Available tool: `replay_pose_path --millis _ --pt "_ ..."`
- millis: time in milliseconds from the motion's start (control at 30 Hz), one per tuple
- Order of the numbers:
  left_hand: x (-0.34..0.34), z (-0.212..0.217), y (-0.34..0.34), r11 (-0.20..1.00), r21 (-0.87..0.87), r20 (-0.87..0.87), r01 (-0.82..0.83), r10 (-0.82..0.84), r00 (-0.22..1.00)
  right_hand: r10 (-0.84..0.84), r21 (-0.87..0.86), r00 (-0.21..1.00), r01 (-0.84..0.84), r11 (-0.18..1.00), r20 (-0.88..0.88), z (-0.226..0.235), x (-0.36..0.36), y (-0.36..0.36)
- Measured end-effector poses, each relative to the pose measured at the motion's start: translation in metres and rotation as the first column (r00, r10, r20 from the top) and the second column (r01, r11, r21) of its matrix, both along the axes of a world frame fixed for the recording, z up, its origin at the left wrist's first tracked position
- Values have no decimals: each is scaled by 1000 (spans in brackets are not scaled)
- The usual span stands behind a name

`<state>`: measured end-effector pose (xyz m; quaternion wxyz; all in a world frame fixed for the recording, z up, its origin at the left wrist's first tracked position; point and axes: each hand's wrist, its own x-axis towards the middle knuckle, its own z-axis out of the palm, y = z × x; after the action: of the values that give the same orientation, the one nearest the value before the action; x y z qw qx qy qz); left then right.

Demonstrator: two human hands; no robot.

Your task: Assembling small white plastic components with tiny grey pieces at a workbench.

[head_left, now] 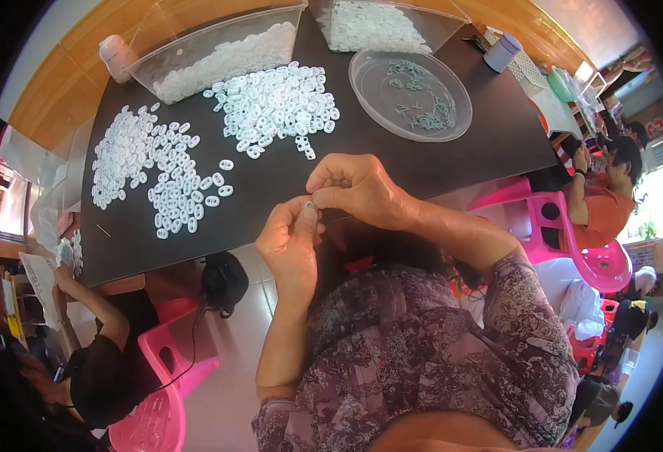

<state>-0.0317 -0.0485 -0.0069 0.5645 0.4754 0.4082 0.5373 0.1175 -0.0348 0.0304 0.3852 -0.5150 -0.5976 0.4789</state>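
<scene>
Just past the near edge of the dark table (249,181), my two hands meet fingertip to fingertip. My left hand (290,237) pinches a small white piece (309,205), mostly covered by thumb and finger. Closed against the same spot, my right hand (365,188) has its thumb and forefinger pressed together; whatever they grip is too small to make out. Beyond the hands lies a heap of white oval plastic pieces with holes (279,105). More such ovals (177,196) spread to the left. A round clear tray (358,98) at the right carries small grey-green parts (433,119).
Two clear bins (218,41) (448,26) of white pieces stand at the back. A pink bottle (117,59) and a lavender bottle (502,53) flank them. A thin stick (103,230) lies front left. People sit both sides, near pink chairs (173,377) (531,218).
</scene>
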Motion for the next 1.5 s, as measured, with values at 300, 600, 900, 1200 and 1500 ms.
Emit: replay_pose_path --millis 300,600,900,1200,1500 --pt "-9 -2 6 993 -117 159 -2 21 987 -8 136 1000 12 991 -26 -5 -11 0" --pt "-8 -3 4 990 -138 119 24 -8 993 -26 174 980 -9 985 197 -7 -11 -2" --pt "4 0 4 989 -105 152 -101 116 982 -176 517 947 13 856 268 -19 -22 0" --pt "-4 -6 10 989 -126 224 -72 99 970 -152 467 951 10 884 268 -15 -15 6" --pt "-16 -3 9 987 -93 220 -130 148 964 -322 744 810 -198 638 491 -33 -37 82"
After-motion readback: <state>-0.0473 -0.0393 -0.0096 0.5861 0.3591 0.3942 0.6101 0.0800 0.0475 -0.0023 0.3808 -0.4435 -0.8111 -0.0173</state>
